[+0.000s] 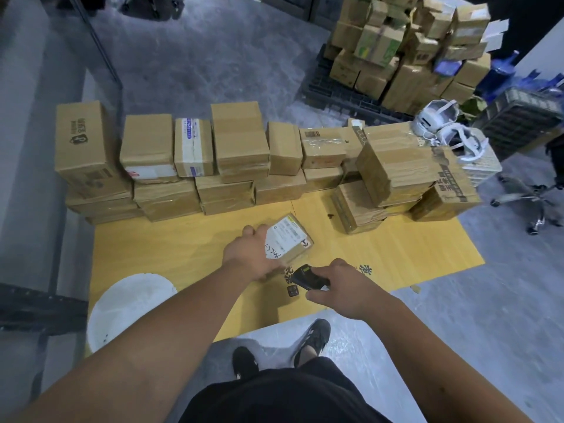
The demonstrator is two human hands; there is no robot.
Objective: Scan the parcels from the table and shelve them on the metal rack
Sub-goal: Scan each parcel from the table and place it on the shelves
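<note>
A small cardboard parcel (290, 242) with a white shipping label on top lies on the yellow table (171, 245). My left hand (253, 254) grips its near left side. My right hand (345, 288) holds a black handheld scanner (308, 277), whose head points toward the parcel from just to its near right. Several more taped cardboard parcels (238, 160) are stacked in a row along the table's far edge. The metal rack is not clearly in view.
A white round bucket (128, 306) stands at the table's near left corner. A pile of boxes (406, 50) sits on a black pallet at the back right. White headsets (442, 129) lie on the rightmost stack. A chair base (531, 206) stands right of the table.
</note>
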